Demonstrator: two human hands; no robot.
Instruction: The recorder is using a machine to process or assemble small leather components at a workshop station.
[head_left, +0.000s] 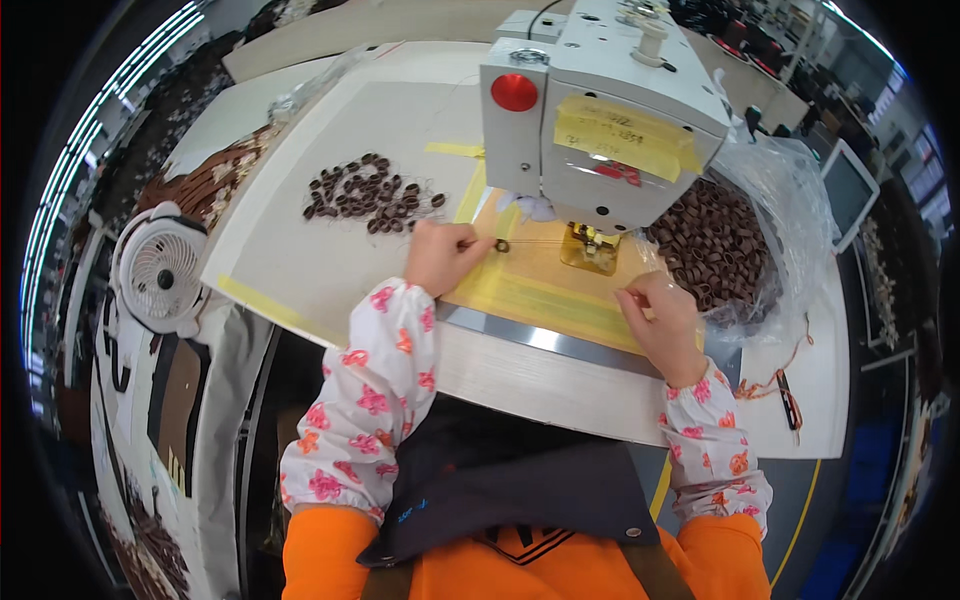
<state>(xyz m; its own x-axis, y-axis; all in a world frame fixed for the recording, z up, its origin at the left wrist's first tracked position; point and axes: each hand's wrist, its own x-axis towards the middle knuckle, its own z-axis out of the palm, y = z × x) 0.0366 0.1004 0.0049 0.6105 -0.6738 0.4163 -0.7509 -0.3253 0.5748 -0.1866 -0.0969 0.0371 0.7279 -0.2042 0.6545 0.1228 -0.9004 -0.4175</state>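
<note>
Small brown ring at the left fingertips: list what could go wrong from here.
1. The left hand pinches the small brown ring close to the white sewing machine; fingers could stray toward the needle area.
2. The thin thread looks stretched between that ring and the right hand; it might snap or slip.
3. The clear plastic bag of brown rings lies open beside the machine, so rings could spill.

You're in a garment-type factory: industrial sewing machine (pixel 600 110) on a work table (pixel 330 270), bulk brown loops (pixel 372 195), bagged stock (pixel 715 245), a desk fan (pixel 160 268), more workstations behind.
</note>
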